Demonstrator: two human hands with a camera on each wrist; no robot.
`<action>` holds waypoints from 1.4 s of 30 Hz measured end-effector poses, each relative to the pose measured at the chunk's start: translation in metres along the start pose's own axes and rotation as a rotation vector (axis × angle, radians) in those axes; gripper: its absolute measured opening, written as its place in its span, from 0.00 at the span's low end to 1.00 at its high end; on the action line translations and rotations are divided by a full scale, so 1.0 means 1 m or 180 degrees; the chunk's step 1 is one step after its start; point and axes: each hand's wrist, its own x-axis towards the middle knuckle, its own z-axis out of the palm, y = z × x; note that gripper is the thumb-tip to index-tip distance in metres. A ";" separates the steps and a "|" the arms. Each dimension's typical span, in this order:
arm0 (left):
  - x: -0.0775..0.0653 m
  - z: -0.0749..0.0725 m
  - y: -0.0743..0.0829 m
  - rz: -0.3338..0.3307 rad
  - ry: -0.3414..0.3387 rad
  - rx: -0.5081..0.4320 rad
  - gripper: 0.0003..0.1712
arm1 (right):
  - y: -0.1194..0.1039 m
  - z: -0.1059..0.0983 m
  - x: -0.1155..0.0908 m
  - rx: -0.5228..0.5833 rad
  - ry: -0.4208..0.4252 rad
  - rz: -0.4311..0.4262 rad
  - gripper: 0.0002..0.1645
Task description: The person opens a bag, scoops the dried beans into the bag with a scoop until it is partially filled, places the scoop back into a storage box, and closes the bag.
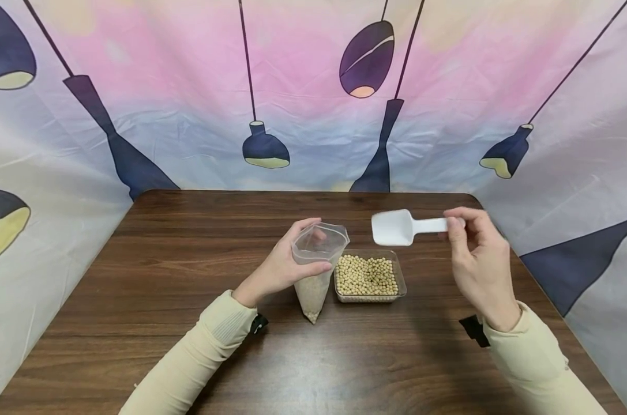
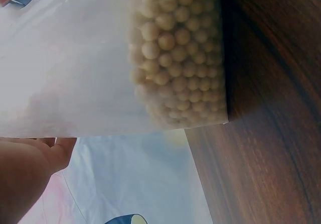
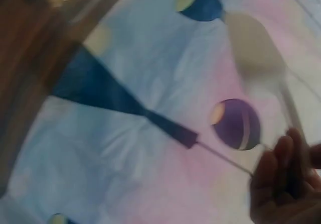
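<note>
My left hand (image 1: 279,265) grips a clear plastic bag (image 1: 313,288) near its open mouth, thumb in front and fingers behind. Pale round beans (image 2: 180,58) fill the bag's lower part, which stands at the tabletop. My right hand (image 1: 481,259) pinches the handle of a white plastic scoop (image 1: 393,227), held in the air above and right of the bag. No beans show in the scoop's bowl. Beneath it, just right of the bag, a clear rectangular container (image 1: 400,288) holds more of the beans, with a hollow in their surface. The right wrist view is blurred.
A dark wood-grain table (image 1: 375,369) carries the bag and container. Behind it and along both sides hangs a pastel cloth backdrop (image 1: 188,115) printed with dark lamps. The table's far edge meets this cloth.
</note>
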 end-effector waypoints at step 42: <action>-0.001 0.001 0.021 -0.0183 -0.0061 -0.0010 0.45 | 0.084 0.044 -0.058 0.1087 -0.1546 0.2302 0.16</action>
